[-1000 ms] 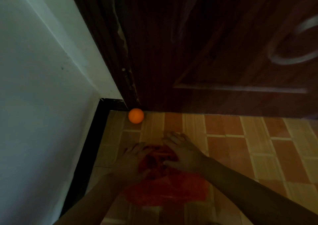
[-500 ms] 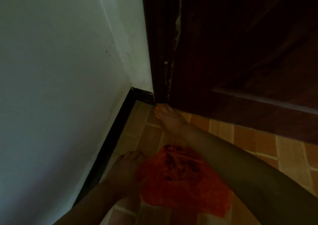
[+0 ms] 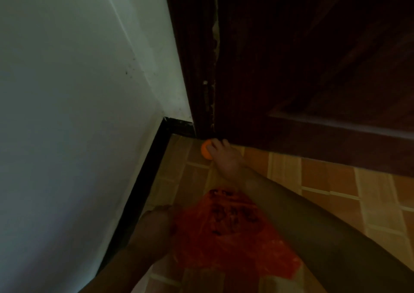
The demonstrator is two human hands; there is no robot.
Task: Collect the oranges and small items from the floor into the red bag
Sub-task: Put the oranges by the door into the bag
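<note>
- The right hand is curling its fingers over the orange, which is sitting on the floor at the foot of the dark door.
- The left hand is lying against the red bag's left edge; its grip is too dark to tell.
- The bag is lying crumpled on the tiles between both arms.

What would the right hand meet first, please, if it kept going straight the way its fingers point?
The right hand already has its fingers on the orange; straight on, it would probably meet the foot of the dark door, though depth is unclear.
</note>
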